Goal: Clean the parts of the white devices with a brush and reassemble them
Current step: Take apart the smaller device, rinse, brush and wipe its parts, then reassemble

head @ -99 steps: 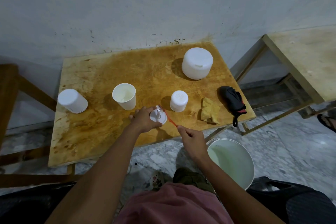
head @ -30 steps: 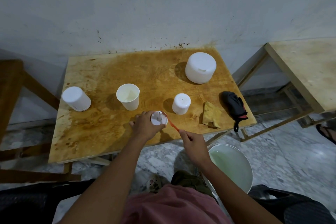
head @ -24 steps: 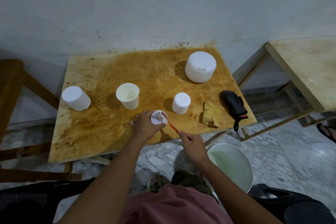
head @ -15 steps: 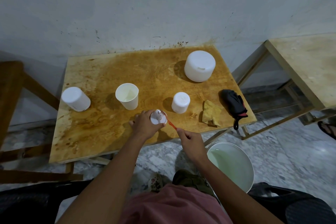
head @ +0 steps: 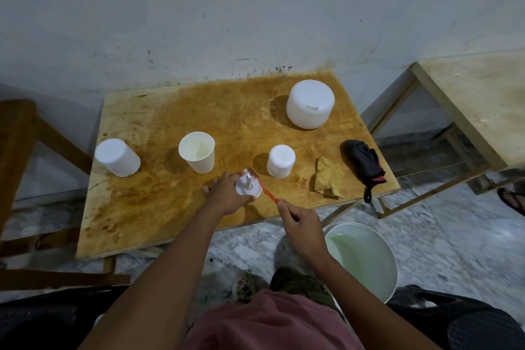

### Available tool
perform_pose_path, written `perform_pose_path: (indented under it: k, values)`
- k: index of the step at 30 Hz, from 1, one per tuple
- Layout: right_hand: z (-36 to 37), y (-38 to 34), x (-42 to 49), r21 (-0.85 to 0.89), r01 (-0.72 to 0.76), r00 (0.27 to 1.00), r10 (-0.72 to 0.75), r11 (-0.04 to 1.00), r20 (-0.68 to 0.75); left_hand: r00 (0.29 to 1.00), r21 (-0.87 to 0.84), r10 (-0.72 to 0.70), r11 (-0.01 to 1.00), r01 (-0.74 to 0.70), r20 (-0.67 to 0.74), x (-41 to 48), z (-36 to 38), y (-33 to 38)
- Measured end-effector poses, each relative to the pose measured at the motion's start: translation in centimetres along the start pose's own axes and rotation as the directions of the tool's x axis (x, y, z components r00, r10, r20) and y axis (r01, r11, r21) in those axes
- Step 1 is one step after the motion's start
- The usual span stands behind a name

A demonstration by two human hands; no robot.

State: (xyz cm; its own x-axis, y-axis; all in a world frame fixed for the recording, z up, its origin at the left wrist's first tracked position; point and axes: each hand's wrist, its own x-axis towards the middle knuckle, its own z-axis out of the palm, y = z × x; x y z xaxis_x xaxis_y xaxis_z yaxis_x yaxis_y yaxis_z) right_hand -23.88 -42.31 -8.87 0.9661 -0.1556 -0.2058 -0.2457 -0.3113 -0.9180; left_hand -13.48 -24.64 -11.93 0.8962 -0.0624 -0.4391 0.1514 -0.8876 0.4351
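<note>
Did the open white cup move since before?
No. The open cup stands at the same spot on the table, between the left white canister and the small white cylinder.

We've got a stained wooden table (head: 159, 207), back edge against the wall. On it, far L: a closed white cylinder (head: 117, 157). To its R, well apart, an open white cup (head: 197, 151), upright. Centre-R: a small white cylinder (head: 280, 160), upright, top closed. Back R corner: a big white round housing (head: 309, 103), the largest pc here. Nr the R front edge we see a crumpled yellow cloth (head: 326, 181) & just beside it a folded black item (head: 363, 163) w/ red trim, its loop reaching the table's front edge.
</note>
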Motion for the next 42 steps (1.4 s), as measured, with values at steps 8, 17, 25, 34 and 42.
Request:
perform_pose_path:
  k: [8, 17, 25, 34, 42]
  values:
    - [-1.0, 0.1, 0.1, -0.242, 0.257, 0.964, -0.266, 0.936, -0.004, 0.998, 0.028, 0.024, 0.999, -0.026, 0.058, 1.0, -0.4, -0.2]
    - [-0.6, -0.4, 1.0, -0.330, 0.235, 0.970, -0.243, 0.914, 0.018, 1.000, 0.049, 0.018, 0.999, -0.019, 0.022, 0.8, -0.1, -0.2]
    - [-0.5, -0.9, 0.6, -0.400, 0.261, 0.958, -0.286, 0.879, -0.004, 0.999, 0.020, -0.033, 0.999, 0.034, -0.032, -0.1, 0.5, 0.1]
    - [-0.2, -0.6, 0.5, -0.043, -0.019, 0.999, 0.018, 0.999, -0.030, 0.999, -0.014, -0.031, 0.999, 0.030, -0.045, -0.6, 0.5, 0.2]
    - [-1.5, -2.0, 1.7, -0.277, 0.034, 0.999, -0.035, 0.960, 0.002, 0.998, -0.058, -0.023, 0.998, 0.019, -0.066, -0.6, 0.7, 0.2]
